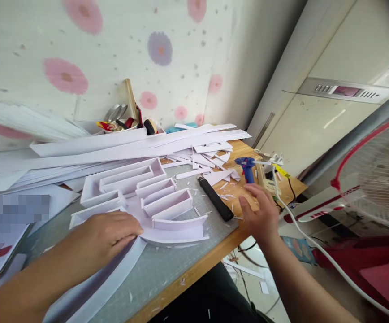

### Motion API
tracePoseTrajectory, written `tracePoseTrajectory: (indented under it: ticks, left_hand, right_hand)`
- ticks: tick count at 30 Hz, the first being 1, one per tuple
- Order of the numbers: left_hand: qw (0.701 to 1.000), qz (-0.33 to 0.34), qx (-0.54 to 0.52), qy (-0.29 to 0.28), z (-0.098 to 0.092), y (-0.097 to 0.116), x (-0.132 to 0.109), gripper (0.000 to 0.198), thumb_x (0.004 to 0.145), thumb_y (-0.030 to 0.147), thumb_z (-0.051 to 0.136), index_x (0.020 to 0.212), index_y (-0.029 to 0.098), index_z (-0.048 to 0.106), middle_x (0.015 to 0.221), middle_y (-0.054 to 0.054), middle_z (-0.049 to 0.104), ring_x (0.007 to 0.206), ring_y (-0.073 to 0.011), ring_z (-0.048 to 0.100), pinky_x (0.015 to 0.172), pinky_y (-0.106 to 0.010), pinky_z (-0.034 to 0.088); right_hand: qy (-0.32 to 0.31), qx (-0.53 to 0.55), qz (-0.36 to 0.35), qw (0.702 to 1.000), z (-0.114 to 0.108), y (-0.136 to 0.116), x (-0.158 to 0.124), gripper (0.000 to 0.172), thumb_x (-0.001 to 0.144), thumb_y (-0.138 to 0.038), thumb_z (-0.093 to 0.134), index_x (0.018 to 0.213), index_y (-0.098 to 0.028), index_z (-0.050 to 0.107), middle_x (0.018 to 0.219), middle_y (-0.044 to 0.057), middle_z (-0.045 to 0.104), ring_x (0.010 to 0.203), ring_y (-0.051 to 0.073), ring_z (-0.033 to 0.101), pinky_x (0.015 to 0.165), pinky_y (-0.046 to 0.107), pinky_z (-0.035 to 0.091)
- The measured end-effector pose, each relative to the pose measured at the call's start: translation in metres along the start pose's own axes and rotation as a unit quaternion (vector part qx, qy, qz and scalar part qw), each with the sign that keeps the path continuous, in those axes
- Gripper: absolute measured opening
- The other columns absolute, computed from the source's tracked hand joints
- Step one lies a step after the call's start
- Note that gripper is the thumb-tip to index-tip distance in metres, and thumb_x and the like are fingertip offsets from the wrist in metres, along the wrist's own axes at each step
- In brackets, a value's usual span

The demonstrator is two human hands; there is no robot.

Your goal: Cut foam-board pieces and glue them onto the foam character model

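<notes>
A white foam-board letter structure (177, 229), made of upright walls on a flat base, lies on the grey cutting mat (167, 264). My left hand (114, 231) is closed, its fingertips pinching a white wall strip at the near side of this structure. From there a long curved white strip (110, 291) runs toward me. My right hand (258, 211) is over the table's right edge with thumb and fingers apart, holding nothing. Just beyond its fingers stands a blue hot glue gun (247, 168). A black-handled cutter knife (215, 197) lies between the structure and my right hand.
Long white strips (140, 146) and offcuts (211, 154) are piled along the back of the wooden table (194, 280). A tool container (120, 128) stands by the wall. A white cord (302, 235) hangs at right, near a fan (379, 166). A tablet-like device (6, 251) lies at left.
</notes>
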State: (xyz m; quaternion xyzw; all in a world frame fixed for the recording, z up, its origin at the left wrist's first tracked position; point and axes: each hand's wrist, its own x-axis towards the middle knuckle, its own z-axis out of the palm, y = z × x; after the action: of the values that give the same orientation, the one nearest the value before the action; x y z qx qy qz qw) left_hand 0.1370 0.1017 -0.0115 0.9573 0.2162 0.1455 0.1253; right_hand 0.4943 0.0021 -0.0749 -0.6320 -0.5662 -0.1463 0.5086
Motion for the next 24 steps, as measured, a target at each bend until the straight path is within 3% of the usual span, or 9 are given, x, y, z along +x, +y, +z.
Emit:
tracePoseTrajectory:
  ticks: [3,7,11,16,21,24]
  left_hand:
    - [0.999,-0.015,0.004,-0.035,-0.002,0.001,-0.001,0.024,0.089,0.019,0.047,0.088,0.026,0.070,0.089,0.001,0.074,0.079,-0.0176,0.067,0.071,-0.027,0.049]
    - [0.997,-0.038,0.006,-0.059,-0.002,0.001,-0.002,0.025,0.091,0.020,0.046,0.092,0.026,0.070,0.093,0.001,0.074,0.085,-0.0179,0.067,0.076,-0.029,0.049]
    - [0.997,-0.042,-0.006,-0.071,-0.002,0.002,-0.002,0.024,0.091,0.021,0.047,0.095,0.027,0.070,0.095,0.001,0.074,0.086,-0.0178,0.066,0.077,-0.029,0.049]
    - [0.997,-0.043,-0.014,-0.056,-0.005,0.006,-0.001,0.026,0.091,0.020,0.047,0.094,0.027,0.071,0.095,0.001,0.074,0.086,-0.0171,0.067,0.079,-0.027,0.048]
    - [0.995,-0.062,-0.015,-0.072,-0.008,0.014,0.001,0.028,0.090,0.015,0.046,0.097,0.027,0.071,0.097,0.003,0.074,0.088,-0.0148,0.067,0.081,-0.026,0.048]
    - [0.995,-0.072,-0.006,-0.062,-0.010,0.019,0.001,0.026,0.091,0.016,0.047,0.102,0.025,0.069,0.101,0.001,0.074,0.091,-0.0153,0.067,0.084,-0.027,0.048]
  right_hand:
    - [-0.019,-0.057,0.058,0.996,0.004,0.023,0.016,0.040,0.081,-0.029,0.061,0.118,-0.014,0.059,0.123,0.019,0.057,0.121,0.036,0.048,0.100,0.059,0.037]
    - [-0.068,-0.103,0.131,0.984,0.016,0.043,0.031,0.053,0.076,-0.028,0.065,0.125,-0.008,0.054,0.120,0.022,0.058,0.114,0.037,0.054,0.099,0.054,0.039]
    - [-0.103,-0.151,0.178,0.967,0.024,0.052,0.044,0.041,0.076,-0.027,0.066,0.112,-0.011,0.059,0.098,0.018,0.065,0.092,0.035,0.062,0.084,0.050,0.046]
    - [-0.128,-0.199,0.215,0.948,0.031,0.062,0.061,0.021,0.075,-0.024,0.067,0.093,-0.013,0.062,0.082,0.018,0.065,0.080,0.038,0.063,0.074,0.051,0.045]
    - [-0.131,-0.183,0.207,0.952,0.025,0.044,0.069,0.008,0.076,-0.022,0.065,0.080,-0.016,0.062,0.071,0.013,0.063,0.076,0.034,0.063,0.070,0.045,0.042]
    - [-0.098,-0.143,0.182,0.968,0.016,0.016,0.061,0.016,0.080,-0.030,0.062,0.087,-0.015,0.064,0.078,0.014,0.065,0.077,0.030,0.063,0.067,0.042,0.042]
